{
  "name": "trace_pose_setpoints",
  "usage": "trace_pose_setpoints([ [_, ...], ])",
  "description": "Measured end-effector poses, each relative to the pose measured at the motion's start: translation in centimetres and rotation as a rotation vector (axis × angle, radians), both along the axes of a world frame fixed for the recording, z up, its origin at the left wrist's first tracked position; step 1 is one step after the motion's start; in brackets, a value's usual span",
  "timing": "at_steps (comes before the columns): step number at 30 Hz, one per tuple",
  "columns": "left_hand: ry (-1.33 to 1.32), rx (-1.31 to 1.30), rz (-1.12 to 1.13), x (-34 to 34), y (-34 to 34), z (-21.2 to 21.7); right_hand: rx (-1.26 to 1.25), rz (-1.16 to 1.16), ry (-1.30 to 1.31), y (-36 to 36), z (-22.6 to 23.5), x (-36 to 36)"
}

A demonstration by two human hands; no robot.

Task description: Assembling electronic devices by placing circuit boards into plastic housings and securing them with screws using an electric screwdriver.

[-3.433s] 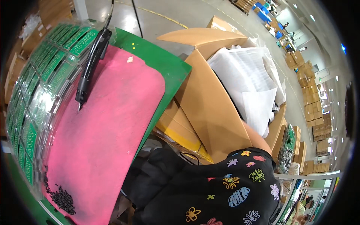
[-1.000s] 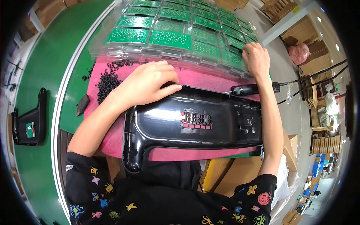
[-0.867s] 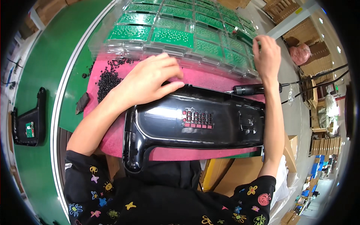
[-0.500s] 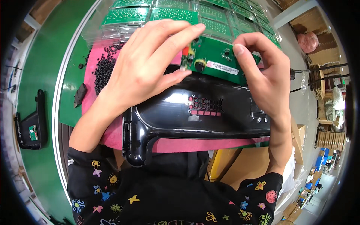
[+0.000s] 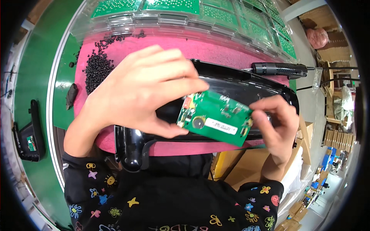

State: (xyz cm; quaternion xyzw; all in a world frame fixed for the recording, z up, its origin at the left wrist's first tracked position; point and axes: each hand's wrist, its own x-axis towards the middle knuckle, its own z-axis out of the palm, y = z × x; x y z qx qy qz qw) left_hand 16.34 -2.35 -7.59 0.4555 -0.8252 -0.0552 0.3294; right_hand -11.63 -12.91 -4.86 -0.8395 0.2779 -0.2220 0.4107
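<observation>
A green circuit board [image 5: 221,111] is held between both hands, tilted, above a glossy black plastic housing [image 5: 231,79]. My left hand [image 5: 142,92] grips the board's left end, thumb at the lower corner and fingers at the upper one. At the board's right end, the fingertips of my right hand [image 5: 275,119] pinch its edge. A round black component and a white label show on the board's face. The housing lies on a pink mat [image 5: 162,42], and the board and hands hide much of its middle.
A black electric screwdriver [image 5: 279,69] lies behind the housing at right. Black screws [image 5: 96,71] are heaped on the mat's left. Clear trays [image 5: 154,19] of green boards stand at the back. Another black shell [image 5: 29,133] sits far left on the green surface.
Both hands have brought the circuit board down and nearer to me, from the housing's far edge to above its middle. The screwdriver has come into full view.
</observation>
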Motion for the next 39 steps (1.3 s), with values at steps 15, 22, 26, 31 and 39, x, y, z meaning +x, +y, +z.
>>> trace_pose_setpoints([
  [15,0.143,0.256,-0.107,-0.6,-0.1,-0.5,-0.004,0.253,0.063,-0.9,-2.7,-1.8],
  [22,0.023,0.330,0.042,-0.9,-0.1,-1.1,-0.043,0.164,0.038,-1.1,-3.7,-0.9],
  [26,-0.060,0.349,0.156,-1.4,0.0,-1.3,-0.177,0.122,0.089,-1.1,-4.5,-0.3],
  [31,-0.127,0.322,0.186,-1.6,0.0,-1.4,-0.259,0.094,0.185,-0.9,-4.8,0.1],
  [39,-0.166,0.335,0.185,-1.8,0.0,-1.4,-0.255,0.077,0.262,-0.7,-5.0,0.1],
])
